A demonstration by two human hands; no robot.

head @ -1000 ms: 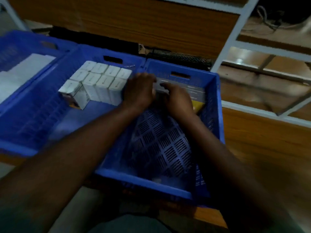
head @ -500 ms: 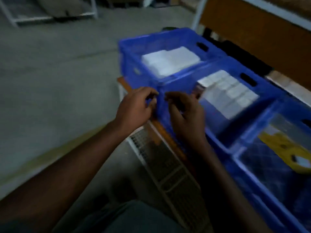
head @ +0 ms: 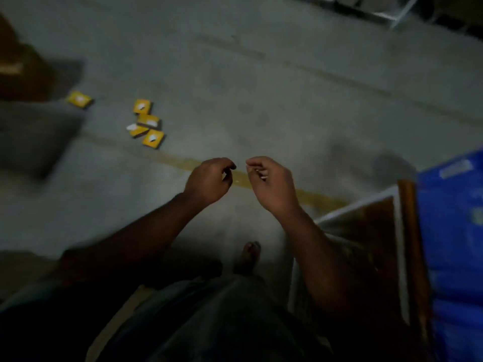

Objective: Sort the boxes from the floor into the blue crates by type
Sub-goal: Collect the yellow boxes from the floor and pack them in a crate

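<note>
**Five small yellow boxes left on the floor, both hands free**

At about ten o'clock from the hands, a lone yellow box (head: 79, 99) lies flat on the grey floor (head: 261, 100), close to the edge of a dark brown shape (head: 23, 74) too blurred to name. A little to its right, a cluster of four yellow boxes (head: 147, 124) lies in a loose heap, touching or overlapping one another; one seems to have a white flap or end showing. They look like small, flat cardboard cartons, so I would judge them light, fairly stiff, easily dented at the corners and not slippery. Pinching across the two long edges, or stacking several and holding the stack by its sides, looks the safest hold.

Moving right, the left hand (head: 209, 182) hangs over the floor with its fingers (head: 230, 167) loosely curled and holding nothing. Just beside it the right hand (head: 274, 186) is likewise loosely curled; a pale speck shows at its fingertips, too small to tell what it is. A yellowish floor line (head: 313, 197) runs beneath both hands, and a bare foot (head: 249, 254) shows at six o'clock.

At three to four o'clock stands a wooden surface (head: 407, 231) carrying a blue crate (head: 454, 231). Nothing lies between the hands and the boxes; the reach is well apart, so a step and a bend seem called for.
</note>
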